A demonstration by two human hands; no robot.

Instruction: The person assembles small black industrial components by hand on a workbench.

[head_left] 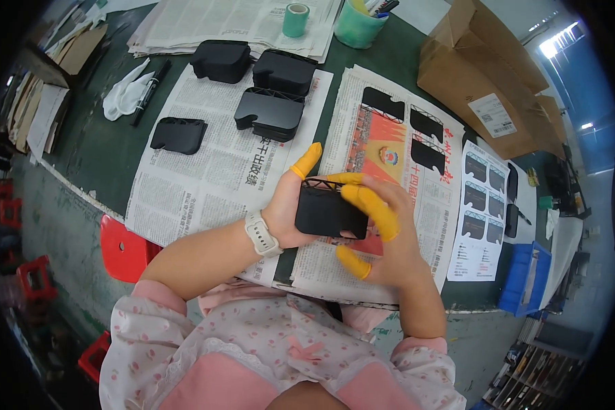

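My left hand [284,206] is closed around a flat black plastic panel [326,212] with a lattice strip along its far edge. Its thumb wears a yellow finger cot and points away from me. Over the panel's right end lie the fingers of my right hand [393,231], also in yellow finger cots, while its thumb stands apart below. Beyond my left hand, stacks of similar black panels [270,113] rest on newspaper [205,184], with a smaller pile [178,135] at their left. Several single panels [427,156] lie on the newspaper [328,270] to the right.
A cardboard box [475,82] stands at the far right, near a printed sheet [475,256] and a blue tray [519,290]. Green tape [296,20] and a pen cup [357,26] are at the back. A white cloth [124,96] and black marker [150,93] lie left. A red stool [119,249] touches the table's edge.
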